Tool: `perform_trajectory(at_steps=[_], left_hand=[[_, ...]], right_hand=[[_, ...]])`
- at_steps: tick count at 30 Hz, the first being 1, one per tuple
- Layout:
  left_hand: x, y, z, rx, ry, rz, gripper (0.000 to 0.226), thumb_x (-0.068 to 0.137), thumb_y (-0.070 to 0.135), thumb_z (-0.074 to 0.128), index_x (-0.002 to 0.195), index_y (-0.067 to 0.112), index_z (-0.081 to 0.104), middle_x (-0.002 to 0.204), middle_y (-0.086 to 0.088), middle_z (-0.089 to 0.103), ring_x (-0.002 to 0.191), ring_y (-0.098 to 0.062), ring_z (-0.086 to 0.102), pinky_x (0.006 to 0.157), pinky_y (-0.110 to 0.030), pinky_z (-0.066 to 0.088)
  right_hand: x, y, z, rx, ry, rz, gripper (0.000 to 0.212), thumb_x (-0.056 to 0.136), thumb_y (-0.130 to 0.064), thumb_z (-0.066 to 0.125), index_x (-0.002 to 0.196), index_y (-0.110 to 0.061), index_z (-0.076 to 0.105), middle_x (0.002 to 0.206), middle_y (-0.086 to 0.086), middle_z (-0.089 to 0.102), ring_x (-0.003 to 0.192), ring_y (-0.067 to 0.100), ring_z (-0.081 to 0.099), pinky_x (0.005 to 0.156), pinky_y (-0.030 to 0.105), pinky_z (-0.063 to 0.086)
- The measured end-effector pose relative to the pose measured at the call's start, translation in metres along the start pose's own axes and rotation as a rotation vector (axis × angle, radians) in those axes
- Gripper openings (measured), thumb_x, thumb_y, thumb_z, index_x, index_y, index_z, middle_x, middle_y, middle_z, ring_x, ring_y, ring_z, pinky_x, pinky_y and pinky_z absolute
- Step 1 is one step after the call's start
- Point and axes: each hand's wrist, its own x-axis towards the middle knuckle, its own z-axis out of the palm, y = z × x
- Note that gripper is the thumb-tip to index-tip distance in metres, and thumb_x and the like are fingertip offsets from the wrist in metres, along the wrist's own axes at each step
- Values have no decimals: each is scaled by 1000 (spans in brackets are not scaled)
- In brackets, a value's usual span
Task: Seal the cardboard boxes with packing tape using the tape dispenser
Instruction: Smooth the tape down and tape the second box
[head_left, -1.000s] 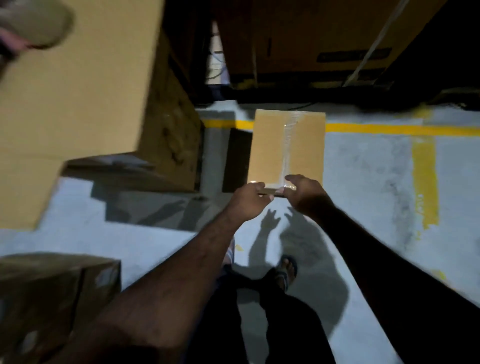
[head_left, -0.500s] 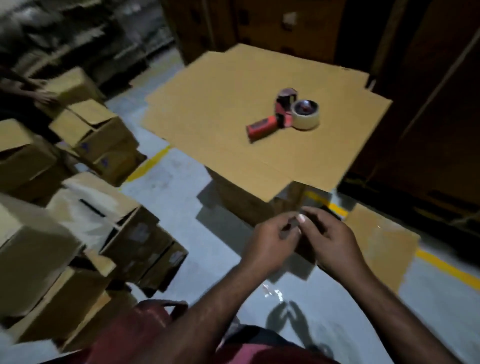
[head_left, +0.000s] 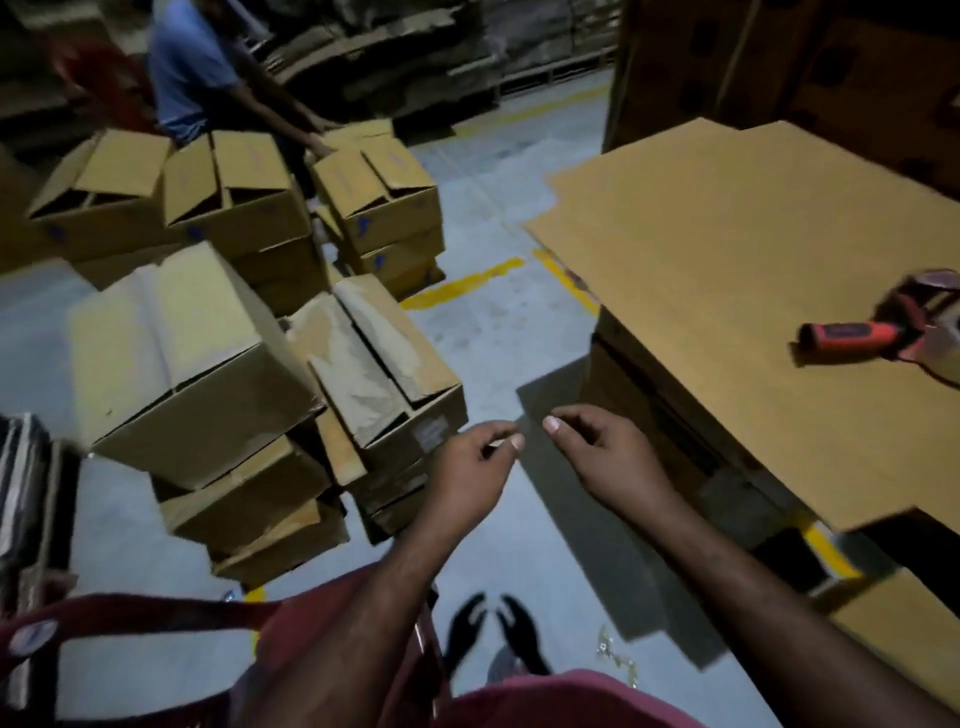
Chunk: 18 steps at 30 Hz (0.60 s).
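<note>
Head view: the left hand (head_left: 470, 470) and right hand (head_left: 605, 457) hover side by side above the floor (head_left: 493, 322), not touching. The right grip is released, its fingers loosely curled on nothing. The left thumb sits against the forefinger, and I cannot tell whether that grip pinches anything. Cardboard boxes (head_left: 208, 358) are stacked just to the left. The tape dispenser (head_left: 852, 332) lies on its side, well to the right, on the cardboard-topped surface (head_left: 727, 249).
</note>
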Motion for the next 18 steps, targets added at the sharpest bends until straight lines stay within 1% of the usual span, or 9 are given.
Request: perform_trajectory(at_steps=[2, 4, 5, 7, 8, 10, 13, 15, 18], left_hand=[[13, -11, -22, 18, 70, -23, 23, 96, 28, 67, 115, 18, 74, 103, 7, 74, 89, -1, 67, 86, -26, 55], [31, -24, -46, 9, 129, -84, 21, 97, 26, 66, 115, 16, 73, 102, 1, 73, 78, 8, 64, 70, -16, 52], [42, -31, -55, 13, 161, -117, 21, 98, 25, 65, 115, 16, 73, 104, 1, 73, 81, 7, 65, 69, -15, 50], [63, -46, -69, 35, 235, -173, 24, 97, 29, 65, 117, 17, 74, 112, 3, 73, 101, -7, 66, 82, -24, 51], [74, -55, -75, 30, 271, -200, 26, 96, 31, 65, 117, 17, 74, 116, 3, 72, 107, -13, 65, 89, -29, 52], [96, -70, -84, 16, 311, -278, 30, 96, 34, 66, 120, 18, 73, 123, 1, 70, 113, -17, 63, 97, -35, 52], [127, -90, -92, 42, 335, -375, 37, 95, 36, 67, 126, 16, 69, 133, -3, 65, 121, -22, 60, 102, -43, 51], [147, -105, -92, 79, 335, -443, 43, 94, 34, 68, 131, 12, 65, 137, -4, 62, 124, -24, 59, 106, -41, 47], [174, -142, -89, 83, 287, -575, 53, 86, 37, 74, 130, 10, 62, 133, -6, 61, 120, -25, 61, 102, -41, 50]], right_hand=[[22, -11, 23, -27, -48, -9, 26, 92, -41, 63, 106, -20, 73, 99, -9, 72, 95, 5, 66, 84, 25, 50], [50, -20, 51, -59, -102, -22, 23, 92, -40, 63, 100, -21, 73, 95, -9, 73, 91, 6, 66, 83, 28, 51], [63, -23, 62, -71, -126, -27, 21, 92, -39, 64, 97, -20, 73, 93, -9, 73, 90, 8, 66, 84, 29, 52], [92, -24, 84, -95, -176, -27, 20, 91, -37, 64, 95, -19, 73, 90, -6, 73, 89, 12, 67, 83, 32, 52], [107, -24, 94, -111, -200, -19, 21, 91, -37, 64, 95, -19, 73, 88, -5, 73, 87, 15, 67, 82, 33, 53], [138, -17, 114, -146, -252, -2, 24, 90, -38, 65, 97, -18, 73, 86, -3, 73, 86, 19, 67, 80, 34, 53], [185, -2, 142, -171, -335, 43, 31, 90, -38, 66, 109, -15, 72, 100, 2, 73, 99, 22, 66, 85, 30, 50], [214, 8, 155, -227, -390, 98, 40, 91, -39, 65, 122, -14, 66, 112, 4, 70, 108, 22, 62, 87, 26, 45], [255, 29, 175, -291, -440, 171, 50, 90, -39, 65, 131, -13, 58, 122, 7, 67, 112, 24, 60, 87, 25, 43]])
